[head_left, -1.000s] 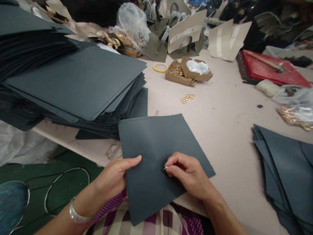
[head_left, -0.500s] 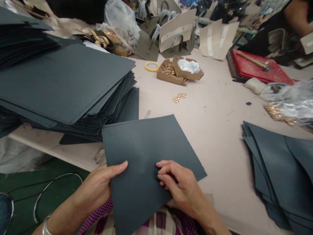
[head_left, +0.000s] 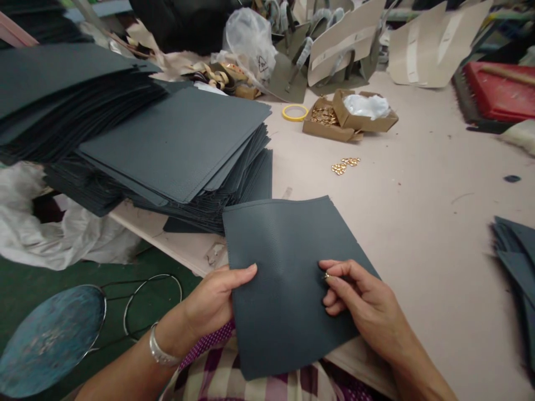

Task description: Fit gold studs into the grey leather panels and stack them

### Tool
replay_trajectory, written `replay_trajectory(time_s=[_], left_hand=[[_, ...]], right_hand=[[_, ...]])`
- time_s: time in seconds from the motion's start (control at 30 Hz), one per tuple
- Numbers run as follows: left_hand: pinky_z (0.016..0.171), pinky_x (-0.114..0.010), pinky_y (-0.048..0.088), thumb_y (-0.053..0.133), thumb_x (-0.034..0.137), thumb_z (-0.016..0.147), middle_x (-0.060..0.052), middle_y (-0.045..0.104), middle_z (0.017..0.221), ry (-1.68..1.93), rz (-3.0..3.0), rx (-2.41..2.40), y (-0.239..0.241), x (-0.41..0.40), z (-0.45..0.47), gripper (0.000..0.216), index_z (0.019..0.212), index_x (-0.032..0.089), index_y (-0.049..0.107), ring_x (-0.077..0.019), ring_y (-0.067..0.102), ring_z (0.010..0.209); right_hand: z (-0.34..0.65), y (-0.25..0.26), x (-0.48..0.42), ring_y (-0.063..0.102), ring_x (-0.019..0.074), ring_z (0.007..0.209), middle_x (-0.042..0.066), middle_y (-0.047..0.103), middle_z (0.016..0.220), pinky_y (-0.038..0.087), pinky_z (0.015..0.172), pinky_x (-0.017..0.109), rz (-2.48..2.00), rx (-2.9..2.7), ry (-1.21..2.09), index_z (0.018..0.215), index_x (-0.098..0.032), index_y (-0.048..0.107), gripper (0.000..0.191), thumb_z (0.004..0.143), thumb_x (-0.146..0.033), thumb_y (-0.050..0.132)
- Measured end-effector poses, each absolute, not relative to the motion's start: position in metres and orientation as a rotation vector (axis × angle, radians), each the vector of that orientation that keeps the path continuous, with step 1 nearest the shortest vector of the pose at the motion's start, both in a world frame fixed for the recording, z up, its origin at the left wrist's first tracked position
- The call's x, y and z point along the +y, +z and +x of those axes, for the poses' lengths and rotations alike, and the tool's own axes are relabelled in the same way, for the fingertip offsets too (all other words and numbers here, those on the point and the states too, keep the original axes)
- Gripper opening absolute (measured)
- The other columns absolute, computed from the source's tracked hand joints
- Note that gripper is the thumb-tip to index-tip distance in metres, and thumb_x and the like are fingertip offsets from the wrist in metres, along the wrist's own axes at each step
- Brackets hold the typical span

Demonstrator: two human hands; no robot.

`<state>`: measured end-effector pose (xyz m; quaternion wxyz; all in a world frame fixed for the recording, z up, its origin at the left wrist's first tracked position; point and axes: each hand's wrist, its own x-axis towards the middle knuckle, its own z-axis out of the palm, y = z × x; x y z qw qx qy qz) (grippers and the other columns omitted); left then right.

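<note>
A dark grey leather panel (head_left: 288,267) lies half over the table's near edge and onto my lap. My left hand (head_left: 213,301) grips its left edge, thumb on top. My right hand (head_left: 363,303) rests on the panel's right part and pinches a small gold metal fitting (head_left: 326,275) between thumb and forefinger against the leather. A little heap of the same gold fittings (head_left: 345,165) lies on the pale table (head_left: 418,223) beyond the panel.
A tall stack of grey panels (head_left: 179,145) fills the left. More panels (head_left: 516,262) lie at the right edge. An open cardboard box (head_left: 349,120) holds gold fittings, with a yellow tape ring (head_left: 295,113) beside it. A round metal stool (head_left: 54,334) stands lower left.
The view has swung left and up. My hands keep their hold on the panel and the fitting; my right fingers have shifted slightly along the panel's right part.
</note>
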<state>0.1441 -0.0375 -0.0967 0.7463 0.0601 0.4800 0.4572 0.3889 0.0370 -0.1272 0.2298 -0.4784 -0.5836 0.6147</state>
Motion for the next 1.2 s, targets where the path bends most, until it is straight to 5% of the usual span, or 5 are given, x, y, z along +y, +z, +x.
replay_trajectory(time_s=[0.17,0.37,0.97,1.2], left_hand=[[0.085,-0.035,0.052,0.073,0.032,0.077,-0.013,0.075,0.090,0.965,0.117,0.959,-0.095,-0.037,0.144,0.025,0.090,0.010,0.075,-0.0259,0.071,0.085],[0.081,-0.033,0.053,0.074,0.032,0.076,-0.013,0.076,0.088,0.971,0.162,0.910,-0.093,-0.035,0.148,0.027,0.089,0.009,0.075,-0.0248,0.070,0.080],[0.079,-0.035,0.052,0.078,0.033,0.073,-0.014,0.074,0.090,1.037,0.202,0.931,-0.098,-0.040,0.151,0.040,0.103,0.007,0.070,-0.0231,0.068,0.076],[0.091,-0.043,0.050,0.062,0.046,0.085,-0.012,0.072,0.107,0.936,0.555,1.220,-0.093,-0.046,0.145,0.048,0.121,0.014,0.063,-0.0297,0.065,0.100]], right_hand=[[0.388,-0.124,0.040,0.064,0.0103,0.062,0.009,0.067,0.107,0.058,0.061,0.025,-1.350,-1.501,1.776,0.087,-0.017,0.063,0.032,0.085,-0.049,0.063],[0.373,-0.111,0.043,0.059,0.0141,0.069,0.002,0.063,0.071,0.048,0.061,0.023,-1.277,-1.565,1.775,0.078,-0.018,0.068,0.024,0.078,-0.041,0.071],[0.342,-0.107,0.037,0.053,0.0126,0.073,-0.002,0.060,0.075,0.039,0.068,0.024,-1.193,-1.821,1.660,0.080,-0.021,0.067,0.015,0.085,-0.035,0.066],[0.329,-0.110,0.034,0.054,0.0116,0.063,-0.003,0.059,0.072,0.042,0.060,0.022,-1.234,-1.804,1.499,0.090,-0.020,0.058,0.020,0.081,-0.035,0.067]])
